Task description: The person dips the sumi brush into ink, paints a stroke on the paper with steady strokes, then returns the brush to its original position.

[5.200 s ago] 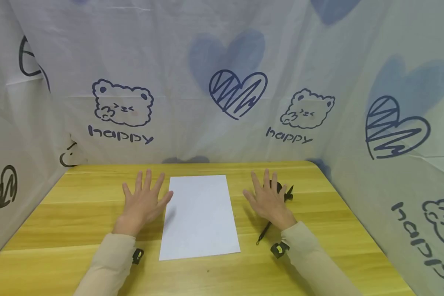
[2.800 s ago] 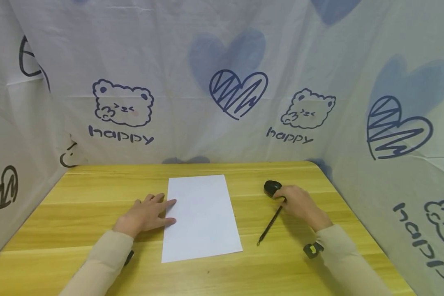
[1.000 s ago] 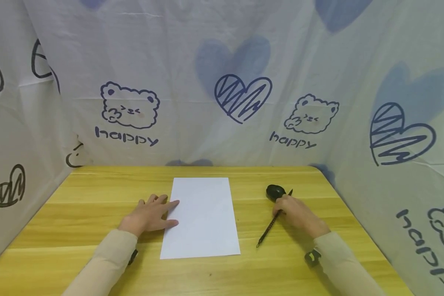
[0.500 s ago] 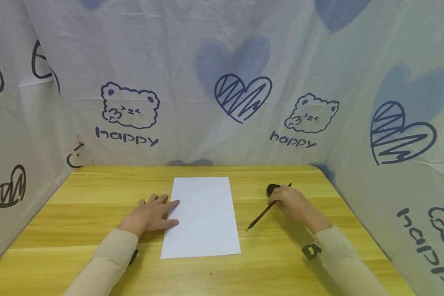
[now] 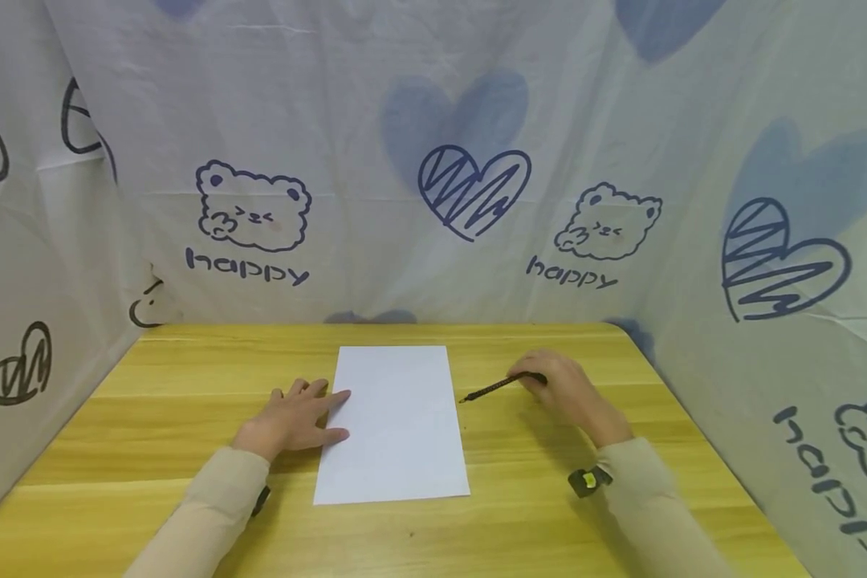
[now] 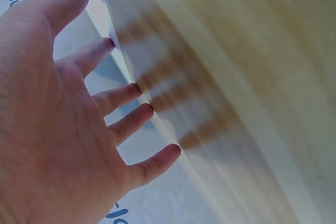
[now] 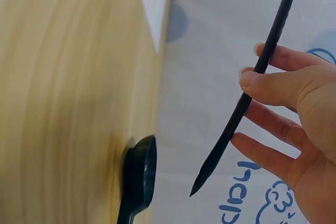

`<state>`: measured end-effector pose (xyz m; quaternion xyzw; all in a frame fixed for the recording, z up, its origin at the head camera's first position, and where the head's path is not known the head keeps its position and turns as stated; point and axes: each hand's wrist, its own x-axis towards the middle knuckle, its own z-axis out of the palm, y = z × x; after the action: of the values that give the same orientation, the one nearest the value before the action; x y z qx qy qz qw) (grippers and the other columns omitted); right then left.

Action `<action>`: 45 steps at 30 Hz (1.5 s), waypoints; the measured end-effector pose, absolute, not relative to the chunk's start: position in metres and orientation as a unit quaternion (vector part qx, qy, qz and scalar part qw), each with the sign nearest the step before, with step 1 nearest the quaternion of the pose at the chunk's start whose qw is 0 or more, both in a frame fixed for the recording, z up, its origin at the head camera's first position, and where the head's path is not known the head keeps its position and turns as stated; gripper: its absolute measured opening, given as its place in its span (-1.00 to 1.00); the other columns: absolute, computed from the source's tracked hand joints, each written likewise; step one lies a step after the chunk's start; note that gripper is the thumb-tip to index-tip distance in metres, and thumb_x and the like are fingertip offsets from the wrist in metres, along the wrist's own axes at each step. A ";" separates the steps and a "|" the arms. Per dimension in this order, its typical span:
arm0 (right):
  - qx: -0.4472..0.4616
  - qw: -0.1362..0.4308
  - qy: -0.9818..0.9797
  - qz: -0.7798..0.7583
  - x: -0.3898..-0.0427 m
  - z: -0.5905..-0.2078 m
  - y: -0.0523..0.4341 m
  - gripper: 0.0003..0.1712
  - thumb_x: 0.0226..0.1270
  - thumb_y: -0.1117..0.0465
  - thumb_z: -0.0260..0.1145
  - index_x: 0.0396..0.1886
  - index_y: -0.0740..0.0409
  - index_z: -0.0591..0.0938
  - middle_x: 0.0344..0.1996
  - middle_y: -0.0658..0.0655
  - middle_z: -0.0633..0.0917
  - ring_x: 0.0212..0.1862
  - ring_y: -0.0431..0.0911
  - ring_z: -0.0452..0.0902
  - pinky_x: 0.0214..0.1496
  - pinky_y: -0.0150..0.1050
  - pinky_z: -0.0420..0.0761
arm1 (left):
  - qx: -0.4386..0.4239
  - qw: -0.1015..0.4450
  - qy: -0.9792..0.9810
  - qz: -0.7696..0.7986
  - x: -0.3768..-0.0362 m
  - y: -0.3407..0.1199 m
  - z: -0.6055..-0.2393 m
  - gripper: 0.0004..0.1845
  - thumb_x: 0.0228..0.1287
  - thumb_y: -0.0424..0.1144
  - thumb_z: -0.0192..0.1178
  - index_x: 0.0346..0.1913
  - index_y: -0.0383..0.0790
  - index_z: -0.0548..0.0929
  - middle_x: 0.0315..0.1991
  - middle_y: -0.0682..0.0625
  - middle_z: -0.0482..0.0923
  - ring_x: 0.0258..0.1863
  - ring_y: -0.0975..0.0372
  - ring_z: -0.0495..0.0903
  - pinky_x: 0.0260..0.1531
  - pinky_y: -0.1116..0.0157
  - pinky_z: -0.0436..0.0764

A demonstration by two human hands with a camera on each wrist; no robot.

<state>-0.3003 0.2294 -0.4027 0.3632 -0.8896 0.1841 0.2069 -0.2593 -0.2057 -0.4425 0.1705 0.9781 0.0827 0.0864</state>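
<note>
Pinching a black brush (image 5: 493,388), the right hand (image 5: 559,391) hovers; the left hand (image 5: 292,419) seemingly lies flat on the paper (image 5: 397,425)

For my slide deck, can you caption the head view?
Left hand flat at the paper's edge; right hand holds a black brush pen.

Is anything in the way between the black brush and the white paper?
Nothing visible is. The right hand holds the black brush above bare table, its end close to the white paper. The left hand rests on the paper's far edge, away from the brush.
</note>
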 end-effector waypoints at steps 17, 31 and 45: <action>0.286 0.222 -0.868 0.341 -0.309 -0.396 0.229 -0.73 0.24 0.56 0.42 -0.08 0.31 0.75 -0.17 0.27 0.81 -0.12 0.15 0.76 -0.06 0.09 0.77 | 0.169 0.094 0.977 0.087 -0.259 -0.207 -0.442 -0.18 0.38 0.35 0.14 0.57 0.04 0.34 0.58 -0.35 0.20 0.52 -0.35 0.17 0.35 -0.52 0.13; 0.182 0.286 -0.854 0.394 -0.316 -0.391 0.240 -0.77 0.34 0.46 0.39 -0.03 0.29 0.72 -0.15 0.25 0.82 -0.11 0.02 0.74 -0.12 -0.58 0.64 | 0.166 0.097 0.977 0.091 -0.258 -0.207 -0.441 -0.18 0.37 0.34 0.17 0.57 0.03 0.34 0.58 -0.36 0.20 0.53 -0.37 0.15 0.36 -0.53 0.10; 0.155 0.301 -0.835 0.434 -0.324 -0.397 0.241 -0.78 0.37 0.40 0.40 -0.02 0.22 0.72 -0.14 0.23 0.82 -0.12 -0.30 0.68 -0.16 -0.68 0.57 | 0.168 0.087 0.978 0.088 -0.257 -0.207 -0.441 -0.19 0.38 0.32 0.17 0.56 0.01 0.35 0.56 -0.36 0.22 0.51 -0.35 0.20 0.34 -0.52 0.15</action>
<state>-0.3243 0.2409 -0.3967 0.1545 -0.8352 0.4336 0.3010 -0.2567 -0.2072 -0.4405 0.1682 0.9780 0.0882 0.0866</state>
